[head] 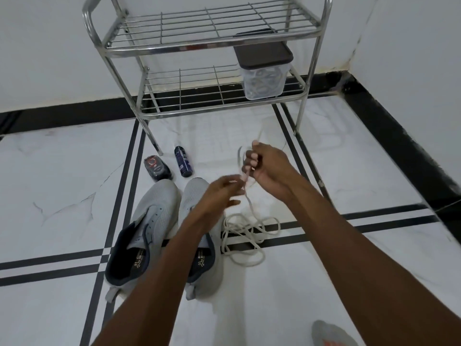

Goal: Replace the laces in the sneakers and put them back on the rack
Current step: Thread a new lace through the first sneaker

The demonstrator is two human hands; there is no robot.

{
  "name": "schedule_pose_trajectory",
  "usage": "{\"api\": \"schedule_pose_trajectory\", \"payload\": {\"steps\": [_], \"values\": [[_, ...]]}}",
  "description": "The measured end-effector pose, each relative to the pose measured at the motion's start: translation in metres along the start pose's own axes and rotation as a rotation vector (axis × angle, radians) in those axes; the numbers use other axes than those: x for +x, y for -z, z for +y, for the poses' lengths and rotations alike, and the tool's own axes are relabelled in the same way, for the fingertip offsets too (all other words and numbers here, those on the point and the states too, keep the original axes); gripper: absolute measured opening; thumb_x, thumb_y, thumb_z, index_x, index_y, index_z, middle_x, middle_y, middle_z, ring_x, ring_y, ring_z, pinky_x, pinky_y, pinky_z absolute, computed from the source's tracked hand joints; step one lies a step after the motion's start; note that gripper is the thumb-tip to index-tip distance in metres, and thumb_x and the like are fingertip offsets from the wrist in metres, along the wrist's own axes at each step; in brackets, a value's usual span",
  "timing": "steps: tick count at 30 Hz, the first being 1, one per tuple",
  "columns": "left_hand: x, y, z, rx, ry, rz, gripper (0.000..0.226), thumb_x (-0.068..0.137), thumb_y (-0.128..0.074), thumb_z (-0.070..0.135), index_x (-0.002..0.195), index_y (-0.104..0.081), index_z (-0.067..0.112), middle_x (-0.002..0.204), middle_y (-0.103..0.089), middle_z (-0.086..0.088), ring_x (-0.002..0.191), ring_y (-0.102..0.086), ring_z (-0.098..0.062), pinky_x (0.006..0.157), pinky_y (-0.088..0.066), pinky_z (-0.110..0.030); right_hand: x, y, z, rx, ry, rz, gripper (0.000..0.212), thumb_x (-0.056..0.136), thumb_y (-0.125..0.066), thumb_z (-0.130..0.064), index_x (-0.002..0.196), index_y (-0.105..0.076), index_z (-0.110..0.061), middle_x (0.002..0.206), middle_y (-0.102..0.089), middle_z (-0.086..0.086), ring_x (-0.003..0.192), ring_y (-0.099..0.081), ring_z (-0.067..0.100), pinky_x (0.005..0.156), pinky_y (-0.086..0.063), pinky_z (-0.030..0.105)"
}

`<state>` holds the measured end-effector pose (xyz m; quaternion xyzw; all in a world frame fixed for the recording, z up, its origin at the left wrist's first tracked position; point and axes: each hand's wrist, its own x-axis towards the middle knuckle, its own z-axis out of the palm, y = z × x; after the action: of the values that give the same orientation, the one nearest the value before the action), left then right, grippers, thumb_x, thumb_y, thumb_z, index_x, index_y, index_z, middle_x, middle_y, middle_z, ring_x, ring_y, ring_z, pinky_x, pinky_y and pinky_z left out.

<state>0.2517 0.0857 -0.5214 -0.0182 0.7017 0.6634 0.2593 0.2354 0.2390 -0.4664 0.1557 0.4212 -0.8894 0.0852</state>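
floor (62, 196): white marble-look tiles, black double inlay lines crossing | walls (50, 46): plain white, meeting in a corner at far right | skirting (399, 136): black band along wall base | light: even, soft

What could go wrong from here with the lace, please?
1. The lace lies in loose overlapping loops on the floor; pulling with the right hand and left hand may knot it.
2. Its slack lies beside the sneakers, so it may snag one.
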Motion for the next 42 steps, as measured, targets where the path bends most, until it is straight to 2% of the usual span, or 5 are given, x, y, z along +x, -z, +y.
{"api": "schedule_pose_trajectory", "payload": {"steps": [11,20,28,33,42], "values": [[0.008,0.000,0.011,0.256,-0.248,0.072,0.019,0.095,-0.071,0.019,0.100,-0.078,0.003,0.095,-0.078,-0.014,0.090,-0.077,-0.029,0.090,-0.060,-0.046,-0.001,0.020,-0.002,-0.424,-0.009,0.073,0.027,0.108,-0.031,-0.019,0.112,-0.054,-0.005,0.106,-0.075,0.015,0.104,-0.072,0.028,0.098,-0.053,0.049],[0.026,0.023,0.053,-0.279,-0.238,0.407,0.023,0.096,-0.066,0.003,0.114,-0.063,-0.009,0.110,-0.070,-0.026,0.096,-0.075,-0.033,0.093,-0.060,-0.036,-0.011,0.041,0.031,-0.293,-0.140,0.027,0.013,0.107,-0.039,-0.016,0.098,-0.047,-0.012,0.061,-0.042,0.001,0.052,-0.035,0.013,0.061,-0.050,0.034],[-0.006,-0.010,0.000,0.085,0.063,-0.186,0.038,0.091,-0.075,0.036,0.127,-0.066,0.028,0.122,-0.072,0.011,0.118,-0.064,-0.008,0.105,-0.047,-0.036,0.001,-0.010,-0.027,0.156,-0.015,0.079,0.017,0.105,-0.030,-0.004,0.101,-0.046,-0.010,0.060,-0.029,0.000,0.051,-0.022,0.011,0.055,-0.034,0.027],[-0.002,-0.020,-0.012,0.223,-0.137,-0.148,0.020,0.100,-0.065,0.016,0.110,-0.075,0.003,0.110,-0.076,-0.013,0.105,-0.071,-0.021,0.094,-0.054,-0.033,0.002,-0.007,-0.042,0.223,-0.008,0.093,0.017,0.106,-0.028,-0.003,0.103,-0.043,-0.011,0.059,-0.034,0.001,0.049,-0.025,0.012,0.059,-0.038,0.028],[0.012,-0.016,-0.005,0.279,0.033,0.052,0.051,0.093,-0.074,0.021,0.135,-0.056,-0.001,0.123,-0.068,-0.018,0.105,-0.068,-0.025,0.090,-0.059,-0.037,0.022,0.057,-0.012,-1.638,0.191,0.452,0.030,0.092,-0.051,-0.008,0.121,-0.047,-0.004,0.127,-0.047,0.023,0.118,-0.047,0.038,0.094,-0.039,0.040]]}}
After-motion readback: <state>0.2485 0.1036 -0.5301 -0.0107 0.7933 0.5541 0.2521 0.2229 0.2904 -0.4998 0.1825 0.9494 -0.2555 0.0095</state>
